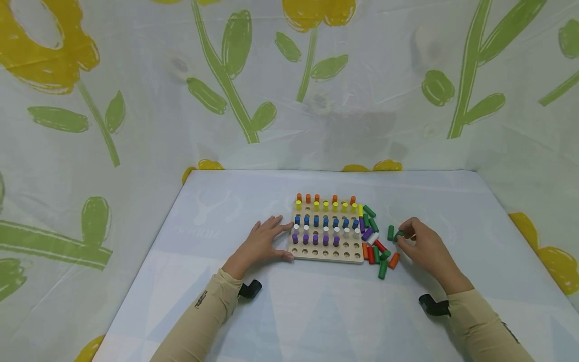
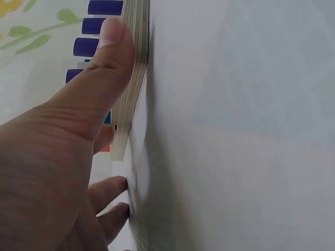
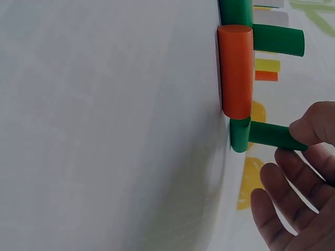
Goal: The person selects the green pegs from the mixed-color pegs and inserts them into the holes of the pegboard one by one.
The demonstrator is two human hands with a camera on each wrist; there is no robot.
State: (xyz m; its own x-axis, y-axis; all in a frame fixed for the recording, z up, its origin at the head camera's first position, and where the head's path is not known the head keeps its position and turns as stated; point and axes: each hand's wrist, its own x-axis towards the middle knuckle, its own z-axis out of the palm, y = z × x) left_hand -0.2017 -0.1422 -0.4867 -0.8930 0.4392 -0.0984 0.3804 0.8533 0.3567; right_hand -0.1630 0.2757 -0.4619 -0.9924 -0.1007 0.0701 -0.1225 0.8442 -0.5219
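Observation:
A wooden pegboard (image 1: pixel 332 257) holds rows of orange, yellow, blue, white and purple pegs; bare holes show along its front row. My left hand (image 1: pixel 262 241) touches the board's left side with fingers spread, the thumb at the near corner. In the left wrist view, the thumb (image 2: pixel 112 49) lies against the board's layered edge. Right of the loose pegs, my right hand (image 1: pixel 425 246) pinches a green peg (image 3: pixel 275 135) between thumb and fingers. The far end of that peg is partly hidden by the fingers in the head view.
Loose pegs lie along the board's right side, among them a red peg (image 1: pixel 371 255), an orange peg (image 1: pixel 394 261), a green peg (image 1: pixel 383 269) and a white peg (image 1: pixel 373 238). Another green peg (image 1: pixel 390 233) lies close to the right hand. A flower-printed curtain (image 1: pixel 316 125) hangs behind the table (image 1: pixel 316 311).

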